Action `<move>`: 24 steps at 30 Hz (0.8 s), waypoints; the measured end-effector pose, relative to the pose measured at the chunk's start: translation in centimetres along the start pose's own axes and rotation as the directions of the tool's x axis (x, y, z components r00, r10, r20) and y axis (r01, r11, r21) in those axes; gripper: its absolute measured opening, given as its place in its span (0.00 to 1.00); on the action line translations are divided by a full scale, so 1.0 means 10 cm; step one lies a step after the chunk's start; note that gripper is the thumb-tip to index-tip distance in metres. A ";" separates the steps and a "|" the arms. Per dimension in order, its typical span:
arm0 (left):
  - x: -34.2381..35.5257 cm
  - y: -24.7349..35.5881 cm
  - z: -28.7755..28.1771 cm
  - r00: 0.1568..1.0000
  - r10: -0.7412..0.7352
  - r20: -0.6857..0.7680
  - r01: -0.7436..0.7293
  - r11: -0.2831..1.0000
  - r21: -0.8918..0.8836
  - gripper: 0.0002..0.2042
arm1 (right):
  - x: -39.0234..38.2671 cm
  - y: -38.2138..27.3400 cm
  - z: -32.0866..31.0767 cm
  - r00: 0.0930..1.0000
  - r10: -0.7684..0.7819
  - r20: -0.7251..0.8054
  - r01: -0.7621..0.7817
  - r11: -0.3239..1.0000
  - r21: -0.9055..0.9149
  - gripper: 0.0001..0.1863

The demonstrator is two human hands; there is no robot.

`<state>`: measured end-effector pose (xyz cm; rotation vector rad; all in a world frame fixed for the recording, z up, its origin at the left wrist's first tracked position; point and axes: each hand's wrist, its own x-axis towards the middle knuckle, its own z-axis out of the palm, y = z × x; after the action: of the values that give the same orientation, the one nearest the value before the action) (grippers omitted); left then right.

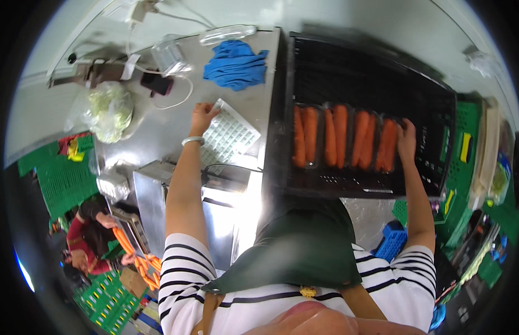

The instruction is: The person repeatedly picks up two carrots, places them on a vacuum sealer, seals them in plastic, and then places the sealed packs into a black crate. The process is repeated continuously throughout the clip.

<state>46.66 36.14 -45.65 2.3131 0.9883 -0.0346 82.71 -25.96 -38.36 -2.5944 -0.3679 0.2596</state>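
My left hand (202, 118) is closed at the upper left edge of a white label sheet (230, 134), which lies on the steel table; its fingertips are pinched there. Inside a black plastic crate (365, 67) on the right, several clear packs of carrots stand in a row. My right hand (406, 142) grips the side of the rightmost carrot pack (387, 145), with part of the fingers hidden behind it. To the left of it are another carrot pack (363, 139), one more carrot pack (335, 137) and the leftmost carrot pack (305, 137).
On the steel table (175, 111) lie a blue cloth (236, 65), a phone (157, 83) with a white cable, clear plastic packaging (169, 54) and a bag of pale green vegetables (109, 111). A steel machine (220, 215) stands nearer me. At lower left, another person (87, 237) handles carrots.
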 end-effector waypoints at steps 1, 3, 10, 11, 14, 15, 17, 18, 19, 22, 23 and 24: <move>0.00 0.07 -0.02 0.996 0.081 -0.026 -0.083 0.994 -0.077 0.13 | -0.10 -0.38 -0.09 0.999 0.023 0.032 -0.026 0.995 0.092 0.19; -0.10 -0.01 -0.13 0.994 0.059 0.097 0.000 0.857 -0.515 0.06 | -0.28 -1.07 -0.12 0.987 -0.077 0.138 0.056 0.987 0.147 0.17; -1.37 1.63 -1.79 0.955 0.054 -0.292 -0.215 0.805 -0.553 0.33 | -1.25 -2.90 -0.09 0.818 -0.546 0.179 0.289 0.662 0.692 0.29; -1.56 1.66 -1.92 0.929 0.111 -0.352 -0.312 0.747 -0.588 0.37 | -1.39 -3.07 0.00 0.809 -0.566 0.160 0.298 0.629 0.718 0.34; -2.16 2.33 -1.96 0.900 0.072 -0.430 -0.377 0.625 -0.684 0.39 | -1.69 -3.49 0.51 0.796 -0.590 0.131 0.209 0.472 0.856 0.46; -2.26 2.10 -1.98 0.912 0.137 -0.387 -0.378 0.647 -0.662 0.34 | -1.76 -3.62 0.44 0.788 -0.587 0.187 0.016 0.323 0.946 0.45; -2.46 1.78 -1.91 0.950 0.071 -0.306 -0.276 0.651 -0.707 0.27 | -1.86 -3.74 0.35 0.813 -0.551 0.188 -0.082 0.212 0.974 0.43; -2.61 1.96 -1.79 0.951 -0.016 -0.308 -0.235 0.609 -0.758 0.27 | -1.91 -3.77 0.31 0.824 -0.533 0.195 -0.132 0.155 0.979 0.42; -2.76 1.98 -1.77 0.962 -0.011 -0.274 -0.227 0.529 -0.818 0.26 | -1.95 -3.78 0.20 0.819 -0.549 0.168 -0.049 0.224 0.973 0.38; -2.99 1.83 -1.65 0.964 -0.074 -0.257 -0.202 0.426 -0.882 0.22 | -2.03 -3.63 -0.05 0.800 -0.584 0.141 0.143 0.414 0.899 0.25; -3.06 1.85 -1.64 0.965 -0.127 -0.230 -0.153 0.441 -0.884 0.20 | -2.02 -3.57 -0.07 0.752 -0.658 -0.020 0.405 0.438 0.802 0.21; -3.15 1.90 -1.61 0.956 -0.119 -0.270 -0.182 0.481 -0.857 0.20 | -2.03 -3.56 -0.08 0.662 -0.726 -0.187 0.646 0.426 0.633 0.18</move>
<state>33.22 14.52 -14.52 1.3488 0.8007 0.7136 56.24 -2.79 -17.39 -1.5354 -1.1323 0.1862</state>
